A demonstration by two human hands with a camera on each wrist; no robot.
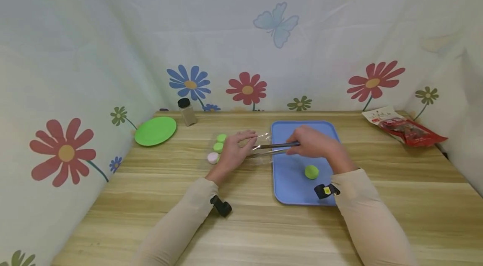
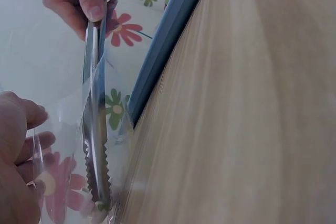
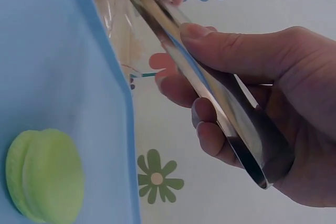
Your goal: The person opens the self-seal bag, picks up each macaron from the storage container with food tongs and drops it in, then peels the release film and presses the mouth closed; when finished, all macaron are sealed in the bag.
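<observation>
My right hand [image 1: 311, 142] grips a pair of metal tongs [image 3: 176, 45], thumb on one arm and fingers round the other. The tongs' serrated ends reach into a clear plastic bag [image 2: 68, 114]. At the bag's mouth, my left hand [image 1: 237, 148] holds the film between thumb and fingers. Green macarons [image 1: 218, 147] and a pale pink macaron [image 1: 213, 157] lie in the bag, left of this hand and partly hidden by it. One green macaron [image 3: 50, 177] sits on the blue tray [image 1: 290, 190], below my right hand in the head view. What the tong tips touch cannot be told.
A green plate [image 1: 155, 131] lies at the back left, with a black-capped shaker jar [image 1: 187, 113] beside it. Toward the back right rests a red and white food packet [image 1: 405, 127]. A flowered curtain [image 1: 317, 48] borders the wooden table [image 1: 249, 228].
</observation>
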